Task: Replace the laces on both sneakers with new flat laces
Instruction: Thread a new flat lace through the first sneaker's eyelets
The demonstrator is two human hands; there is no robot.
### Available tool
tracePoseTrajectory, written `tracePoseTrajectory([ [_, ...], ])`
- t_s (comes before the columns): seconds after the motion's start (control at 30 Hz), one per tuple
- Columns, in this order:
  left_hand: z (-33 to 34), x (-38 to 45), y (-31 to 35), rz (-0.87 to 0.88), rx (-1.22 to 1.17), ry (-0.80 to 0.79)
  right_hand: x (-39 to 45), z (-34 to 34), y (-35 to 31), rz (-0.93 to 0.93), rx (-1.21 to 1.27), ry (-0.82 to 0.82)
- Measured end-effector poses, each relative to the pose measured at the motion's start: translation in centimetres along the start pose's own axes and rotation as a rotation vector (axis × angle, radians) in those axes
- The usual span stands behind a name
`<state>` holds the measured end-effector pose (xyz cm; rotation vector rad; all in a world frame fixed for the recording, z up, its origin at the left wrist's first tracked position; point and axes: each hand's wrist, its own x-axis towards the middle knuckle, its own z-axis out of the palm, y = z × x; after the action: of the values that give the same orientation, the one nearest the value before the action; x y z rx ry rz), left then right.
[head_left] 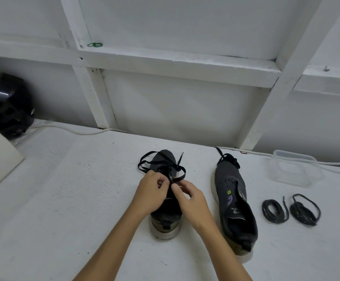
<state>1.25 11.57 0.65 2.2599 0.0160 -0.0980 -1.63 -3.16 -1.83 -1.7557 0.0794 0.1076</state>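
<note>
Black flat lace (180,175): both your hands are pinching it over the left sneaker (166,218).
Risk: you are risking a twisted lace, left hand (151,188) and right hand (187,194) crowding one eyelet.

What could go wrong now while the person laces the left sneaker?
The loose flat lace loops over the toe of the left sneaker and could twist or knot as both hands pull. The left hand and right hand pinch it closely, so it may slip. The coiled old laces lie nearby and could be confused.
</note>
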Motion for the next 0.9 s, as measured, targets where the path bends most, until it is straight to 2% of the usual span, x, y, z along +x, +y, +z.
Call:
tracePoseTrajectory([
  [0.17, -1.8, -0.1, -0.2, -0.041, -0.05, -0.051, -0.5, 0.8, 0.1, 0.006, -0.032, 0.075],
  [0.3, -2.2, -0.6, 0.7, 0.044, -0.023, 0.003, -0.6, 1.4, -0.3, -0.015, -0.111, 0.173],
  [0.4, -2.6, -1.2, 0.9, 0.112, -0.048, 0.156, -0.6, 1.4, -0.3, -0.01, -0.137, 0.233],
  [0.43, -3.0, -1.2, 0.9, 0.089, -0.209, 0.205, -0.6, 1.5, -0.3, -0.004, -0.142, 0.241],
  [0.47, -3.6, -1.2, 1.0, 0.052, -0.497, 0.207, -0.6, 1.6, -0.2, 0.005, -0.137, 0.247],
  [0.53, -5.0, -1.2, 0.8, -0.008, -1.209, 0.112, -0.7, 1.7, -0.2, 0.005, -0.103, 0.256],
  [0.57, -5.8, -1.0, 0.4, -0.054, -1.416, 0.085, -0.7, 1.7, -0.2, -0.003, -0.089, 0.257],
  [0.6, -6.3, -0.8, -0.2, -0.098, -1.375, 0.082, -0.8, 1.7, -0.2, -0.009, -0.074, 0.256],
  [0.63, -6.3, -0.7, -0.6, -0.126, -1.157, 0.089, -0.9, 1.7, -0.3, -0.013, -0.052, 0.252],
  [0.7, -5.5, -0.8, -1.2, -0.08, -0.497, 0.114, -1.2, 1.7, -0.4, -0.026, -0.01, 0.231],
  [0.73, -4.9, -0.8, -1.3, -0.004, -0.252, 0.114, -1.3, 1.7, -0.5, -0.03, 0.007, 0.211],
  [0.83, -3.2, -1.1, -1.0, 0.148, 0.183, -0.022, -1.8, 2.1, -0.3, -0.002, 0.07, 0.161],
  [0.9, -2.8, -0.8, -0.6, 0.154, 0.337, -0.025, -2.0, 2.2, -0.3, 0.018, 0.112, 0.16],
])
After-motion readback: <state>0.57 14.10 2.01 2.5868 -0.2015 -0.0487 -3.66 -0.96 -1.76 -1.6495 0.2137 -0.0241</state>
